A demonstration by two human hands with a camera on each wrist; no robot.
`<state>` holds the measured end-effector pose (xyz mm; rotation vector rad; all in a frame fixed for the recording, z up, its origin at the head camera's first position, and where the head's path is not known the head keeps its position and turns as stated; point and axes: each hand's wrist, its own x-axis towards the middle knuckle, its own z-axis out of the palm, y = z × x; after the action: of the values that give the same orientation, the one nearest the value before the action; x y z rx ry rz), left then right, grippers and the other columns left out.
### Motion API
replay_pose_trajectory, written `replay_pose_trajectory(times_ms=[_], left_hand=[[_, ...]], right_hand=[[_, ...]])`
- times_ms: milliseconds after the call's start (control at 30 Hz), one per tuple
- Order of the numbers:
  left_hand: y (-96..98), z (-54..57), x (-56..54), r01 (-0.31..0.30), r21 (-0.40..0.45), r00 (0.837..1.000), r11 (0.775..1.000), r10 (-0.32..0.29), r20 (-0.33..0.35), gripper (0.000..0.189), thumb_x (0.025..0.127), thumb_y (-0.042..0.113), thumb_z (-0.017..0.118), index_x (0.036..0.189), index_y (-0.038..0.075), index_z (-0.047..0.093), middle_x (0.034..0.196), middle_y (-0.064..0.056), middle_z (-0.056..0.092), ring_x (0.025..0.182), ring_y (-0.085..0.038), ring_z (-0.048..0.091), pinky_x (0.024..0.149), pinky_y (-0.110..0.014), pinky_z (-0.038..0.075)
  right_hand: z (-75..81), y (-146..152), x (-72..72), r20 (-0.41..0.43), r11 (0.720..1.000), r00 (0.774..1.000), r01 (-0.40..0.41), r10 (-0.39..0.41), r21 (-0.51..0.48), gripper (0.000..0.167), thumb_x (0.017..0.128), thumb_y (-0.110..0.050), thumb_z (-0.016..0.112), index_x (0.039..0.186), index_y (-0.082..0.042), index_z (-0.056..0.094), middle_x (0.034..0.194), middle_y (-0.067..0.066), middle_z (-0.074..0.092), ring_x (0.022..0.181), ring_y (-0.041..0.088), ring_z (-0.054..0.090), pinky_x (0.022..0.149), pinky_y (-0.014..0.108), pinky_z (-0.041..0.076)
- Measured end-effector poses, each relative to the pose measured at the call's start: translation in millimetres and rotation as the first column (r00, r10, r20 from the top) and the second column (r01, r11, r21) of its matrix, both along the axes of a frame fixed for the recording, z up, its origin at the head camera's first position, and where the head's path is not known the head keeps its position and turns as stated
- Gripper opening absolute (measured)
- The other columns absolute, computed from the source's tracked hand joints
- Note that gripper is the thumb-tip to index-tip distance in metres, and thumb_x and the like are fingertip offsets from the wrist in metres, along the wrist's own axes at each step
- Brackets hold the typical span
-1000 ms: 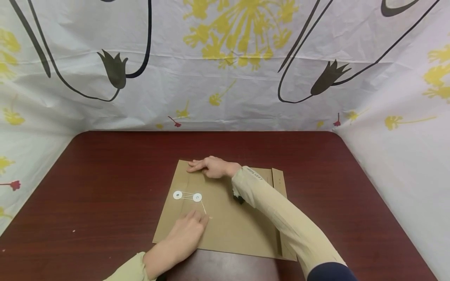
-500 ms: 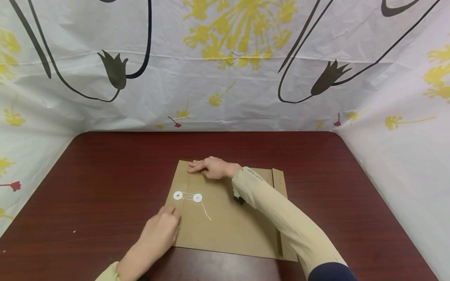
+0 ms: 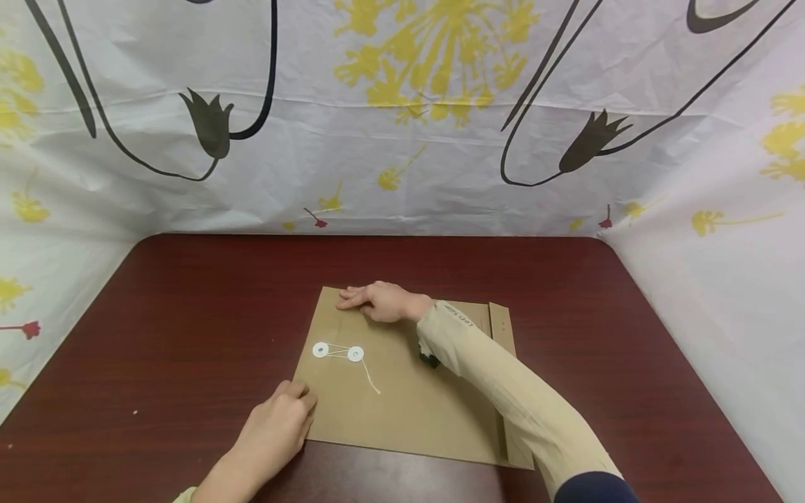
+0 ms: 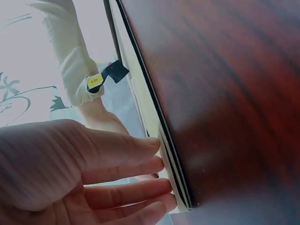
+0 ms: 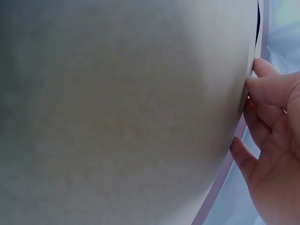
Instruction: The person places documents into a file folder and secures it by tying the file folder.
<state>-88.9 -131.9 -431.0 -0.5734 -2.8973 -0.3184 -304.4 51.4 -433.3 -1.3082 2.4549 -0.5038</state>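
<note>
A brown kraft document envelope (image 3: 402, 412) lies flat on the table. Two white button discs (image 3: 338, 352) near its left side are joined by a wound string, whose loose end (image 3: 372, 378) trails across the paper. My left hand (image 3: 272, 427) is at the envelope's lower left edge, its fingertips against that edge. In the left wrist view, the same hand's fingers (image 4: 136, 190) are mostly straight along the envelope's edge. Crossing over the envelope, my right hand (image 3: 383, 302) rests near its upper left corner with fingers extended on the paper.
The dark red wooden table (image 3: 189, 314) surrounds the envelope. A folded strip (image 3: 503, 335) runs along the envelope's right side. My right sleeve (image 3: 503, 384) covers part of it, with a small black wrist device (image 3: 430, 359) beneath. A patterned cloth (image 3: 402, 168) hangs behind the table.
My left hand has let go of the string's end and moved left to the envelope's lower left edge. The string now lies loose. My right hand stays in place.
</note>
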Motion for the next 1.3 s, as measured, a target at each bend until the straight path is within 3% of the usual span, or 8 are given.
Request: replay_pose_trajectory(times_ms=[167,300,467,700,833,1033,1167,1300], left_hand=[[0.6,-1.9,0.2,-0.008,0.012,1.0,1.0,0.008,0.009,0.018,0.071,0.002,0.075,0.069,0.011,0.059,0.074,0.004,0.047,0.073,-0.016,0.05,0.046,-0.029,0.047],[1.3,-2.5,0.1,-0.008,0.014,1.0,1.0,0.008,0.018,0.018,0.07,0.002,0.075,0.069,0.011,0.059,0.073,0.004,0.047,0.072,-0.016,0.049,0.047,-0.03,0.047],[1.6,-1.5,-0.9,-0.002,0.011,1.0,1.0,0.001,0.016,0.019,0.07,0.002,0.075,0.068,0.011,0.058,0.072,0.004,0.046,0.071,-0.015,0.047,0.046,-0.028,0.047],[1.9,2.5,-0.5,-0.011,0.003,1.0,1.0,0.011,0.022,0.018,0.071,0.001,0.075,0.068,0.01,0.059,0.071,0.004,0.045,0.071,-0.015,0.047,0.047,-0.028,0.047],[1.6,2.3,0.2,-0.018,0.001,0.999,1.0,0.018,0.029,0.02,0.071,0.001,0.075,0.066,0.011,0.058,0.071,0.005,0.043,0.07,-0.014,0.047,0.046,-0.028,0.046],[1.6,2.4,0.7,-0.022,0.0,0.999,1.0,0.022,0.026,0.021,0.071,0.001,0.075,0.066,0.012,0.057,0.071,0.005,0.043,0.072,-0.015,0.048,0.047,-0.029,0.047],[1.6,2.2,1.1,-0.021,0.0,1.0,1.0,0.021,0.021,0.019,0.071,0.002,0.075,0.067,0.01,0.059,0.071,0.004,0.044,0.072,-0.016,0.049,0.047,-0.03,0.047],[1.7,1.4,1.5,-0.019,-0.002,1.0,1.0,0.019,0.016,0.017,0.071,0.002,0.075,0.069,0.009,0.06,0.071,0.004,0.044,0.072,-0.017,0.049,0.048,-0.03,0.048]], right_hand=[[1.1,0,5.1,-0.107,0.999,0.994,-0.031,0.033,0.024,0.042,0.092,-0.001,0.051,0.129,-0.019,0.058,0.14,0.001,0.045,0.13,0.013,0.04,0.091,0.029,0.044],[5.9,2,14.4,-0.274,0.995,0.956,-0.102,0.103,0.018,0.03,0.09,-0.007,0.059,0.117,-0.017,0.067,0.123,-0.002,0.061,0.114,0.014,0.056,0.088,0.03,0.047],[17.9,11,35.5,-0.414,0.964,0.873,-0.261,0.255,0.043,0.009,0.086,-0.014,0.066,0.09,-0.02,0.072,0.088,-0.01,0.069,0.085,0.009,0.063,0.071,0.026,0.051],[20.0,23,61.1,-0.496,0.884,0.738,-0.436,0.457,0.166,0.008,0.088,-0.021,0.063,0.09,-0.024,0.07,0.088,-0.013,0.067,0.084,0.007,0.061,0.07,0.022,0.049],[16.9,21,67.4,-0.541,0.851,0.666,-0.477,0.514,0.221,0.007,0.089,-0.019,0.061,0.088,-0.024,0.067,0.085,-0.012,0.065,0.082,0.008,0.059,0.069,0.021,0.048],[15.8,8,75.2,-0.601,0.824,0.568,-0.446,0.562,0.349,0.007,0.087,-0.017,0.057,0.083,-0.021,0.061,0.083,-0.009,0.062,0.08,0.007,0.058,0.068,0.022,0.049],[14.9,2,79.1,-0.596,0.829,0.576,-0.407,0.559,0.384,0.005,0.087,-0.019,0.055,0.086,-0.02,0.06,0.085,-0.008,0.062,0.081,0.007,0.059,0.068,0.023,0.049],[11.3,-3,81.4,-0.575,0.848,0.624,-0.366,0.529,0.384,0.007,0.091,-0.019,0.052,0.088,-0.018,0.059,0.081,-0.007,0.06,0.076,0.009,0.059,0.061,0.024,0.049]])
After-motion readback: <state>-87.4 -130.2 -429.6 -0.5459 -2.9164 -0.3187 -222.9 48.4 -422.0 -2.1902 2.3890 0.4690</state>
